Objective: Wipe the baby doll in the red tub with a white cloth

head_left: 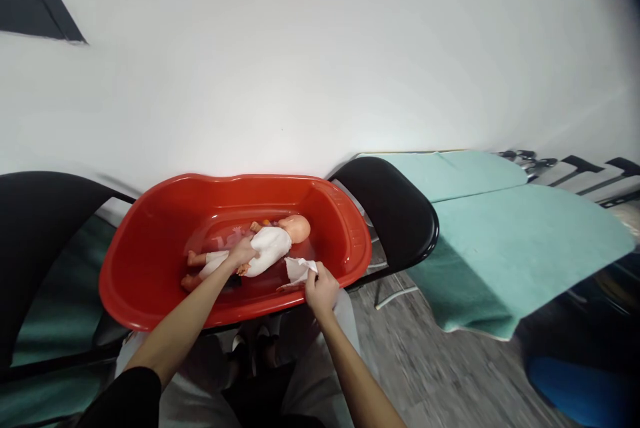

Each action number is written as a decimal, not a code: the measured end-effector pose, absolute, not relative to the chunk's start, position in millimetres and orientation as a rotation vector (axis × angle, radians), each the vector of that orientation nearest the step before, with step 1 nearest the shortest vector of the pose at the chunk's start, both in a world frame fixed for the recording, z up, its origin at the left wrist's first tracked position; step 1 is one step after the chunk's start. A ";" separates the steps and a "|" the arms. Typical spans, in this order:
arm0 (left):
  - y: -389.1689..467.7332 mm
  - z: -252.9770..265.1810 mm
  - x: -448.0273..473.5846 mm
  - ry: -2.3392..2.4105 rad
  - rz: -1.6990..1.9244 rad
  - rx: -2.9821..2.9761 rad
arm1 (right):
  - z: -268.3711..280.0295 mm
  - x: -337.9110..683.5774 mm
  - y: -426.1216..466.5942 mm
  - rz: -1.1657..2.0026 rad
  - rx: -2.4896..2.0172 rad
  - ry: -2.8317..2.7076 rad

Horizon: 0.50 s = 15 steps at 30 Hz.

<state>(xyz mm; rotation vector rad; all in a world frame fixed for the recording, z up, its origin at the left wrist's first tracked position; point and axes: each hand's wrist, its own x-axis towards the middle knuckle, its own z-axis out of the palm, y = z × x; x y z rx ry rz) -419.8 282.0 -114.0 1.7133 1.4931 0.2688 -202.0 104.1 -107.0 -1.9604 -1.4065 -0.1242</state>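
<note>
A baby doll (270,248) in a white body lies in a red plastic baby bath (345,215), its bald head to the right and its feet to the left. My left hand (243,253) grips the doll around its lower body, near one of its small hands. Pinched in my right hand (321,289) is a white cloth (299,270), which hangs down inside the near rim, apart from the doll. Shallow water seems to cover the bottom of the bath. Beside the doll's far side lie small pink and orange items, too unclear to name.
The bath rests between two black folding chairs, one at left (45,215) and one at right (395,208). Farther right, a table with a green cover (520,235) stands against the white wall (300,68). A blue seat (575,388) shows at lower right.
</note>
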 end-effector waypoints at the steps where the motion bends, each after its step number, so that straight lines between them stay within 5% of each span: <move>1: 282.2 -114.0 -419.1 1.508 0.239 1.730 | -107.0 -202.0 104.1 -0.134 -1.954 -1.406; 15: 295.9 -109.1 -412.8 1.683 0.241 2.235 | -110.1 -198.6 102.6 -0.251 -1.827 -1.441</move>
